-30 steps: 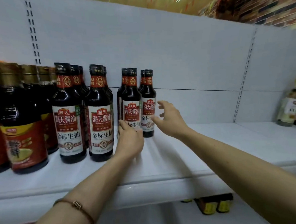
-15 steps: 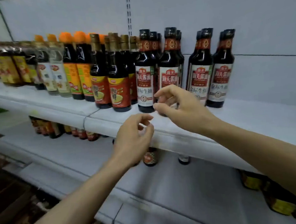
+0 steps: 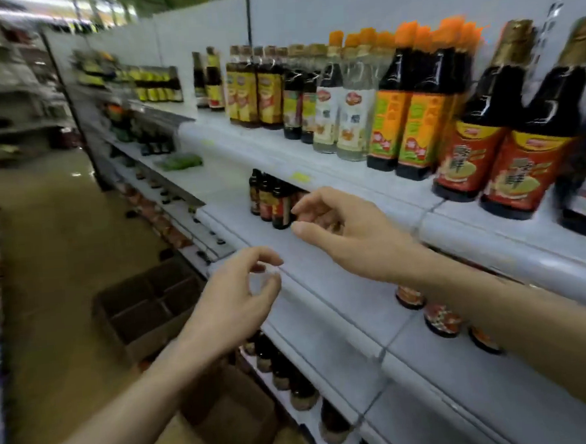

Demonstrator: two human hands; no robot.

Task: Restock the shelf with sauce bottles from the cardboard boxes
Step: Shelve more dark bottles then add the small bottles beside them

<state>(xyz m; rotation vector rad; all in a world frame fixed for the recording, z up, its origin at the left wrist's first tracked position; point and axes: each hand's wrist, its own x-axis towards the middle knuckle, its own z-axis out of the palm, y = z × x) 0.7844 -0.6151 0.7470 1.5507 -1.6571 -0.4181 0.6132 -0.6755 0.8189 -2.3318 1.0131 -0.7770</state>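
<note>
Both my hands hang in the air in front of the white shelf (image 3: 333, 171) and hold nothing. My left hand (image 3: 234, 301) has loosely curled fingers, low and left of the shelf edge. My right hand (image 3: 347, 232) reaches over the middle shelf with relaxed, slightly bent fingers. Dark sauce bottles (image 3: 506, 140) with red labels and gold caps stand on the upper shelf at the right. An open cardboard box (image 3: 146, 306) with dividers sits on the floor below my left hand. A second cardboard box (image 3: 228, 421) lies under my left forearm.
Orange-capped bottles (image 3: 411, 108), clear bottles (image 3: 342, 102) and yellow-labelled bottles (image 3: 256, 90) line the upper shelf. Small dark bottles (image 3: 269, 199) stand on the middle shelf; more bottles (image 3: 294, 383) fill the lower one. The aisle floor (image 3: 57, 257) stretches away at the left.
The view has swung left and down along the aisle. Both hands have drawn back from the soy sauce bottles on the upper shelf and now hover lower, holding nothing. The floor boxes have come into view.
</note>
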